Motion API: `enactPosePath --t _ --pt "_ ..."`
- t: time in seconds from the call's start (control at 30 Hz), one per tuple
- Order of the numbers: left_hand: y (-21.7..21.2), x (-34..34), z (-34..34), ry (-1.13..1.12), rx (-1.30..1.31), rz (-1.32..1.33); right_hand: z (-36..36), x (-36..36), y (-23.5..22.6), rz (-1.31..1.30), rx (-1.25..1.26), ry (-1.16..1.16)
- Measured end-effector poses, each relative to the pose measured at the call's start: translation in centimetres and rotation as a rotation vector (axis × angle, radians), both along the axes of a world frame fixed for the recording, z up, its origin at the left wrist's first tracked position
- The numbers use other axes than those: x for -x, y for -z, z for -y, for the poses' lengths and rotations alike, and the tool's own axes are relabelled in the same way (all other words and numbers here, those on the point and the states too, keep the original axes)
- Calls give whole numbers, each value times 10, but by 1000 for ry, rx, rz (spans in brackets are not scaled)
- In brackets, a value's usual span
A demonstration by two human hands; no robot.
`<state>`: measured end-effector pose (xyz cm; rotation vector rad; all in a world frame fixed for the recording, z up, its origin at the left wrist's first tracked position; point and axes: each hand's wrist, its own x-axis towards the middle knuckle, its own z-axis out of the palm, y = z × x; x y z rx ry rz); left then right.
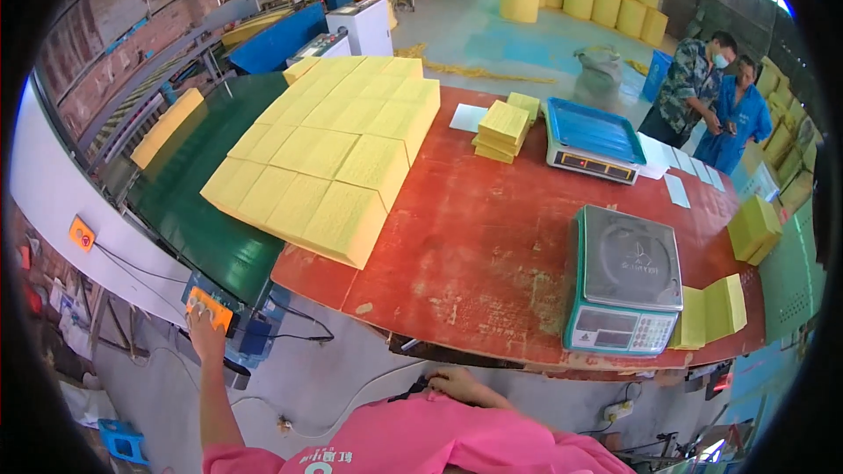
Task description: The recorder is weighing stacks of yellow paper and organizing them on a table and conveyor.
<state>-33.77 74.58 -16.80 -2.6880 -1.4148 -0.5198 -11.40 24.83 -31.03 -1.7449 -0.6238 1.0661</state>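
Note:
My left hand reaches to an orange control box at the near end of the green conveyor belt, with its fingers bent over the box. At the table's near edge, in front of my pink shirt, my right hand is closed near something black that I cannot make out. Bundles of yellow paper stand side by side in a large block across the belt and the red table. Another long yellow stack lies on the belt's far left side.
A teal scale stands at the near right, beside yellow bundles. Farther back are a scale with a blue tray and a small yellow pile. Two people stand beyond the table. Cables hang below the belt.

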Motion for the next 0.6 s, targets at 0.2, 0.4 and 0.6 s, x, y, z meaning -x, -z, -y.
enactPosePath --t 0.2,0.4,0.6 --pt "-2 1 -3 33 0 -18 -1 -1 11 -10 23 -24" --pt "-48 -16 1 44 59 -206 4 -4 4 94 -22 -20" --pt "-90 -152 72 554 -137 219 -3 -8 -5 177 55 -46"
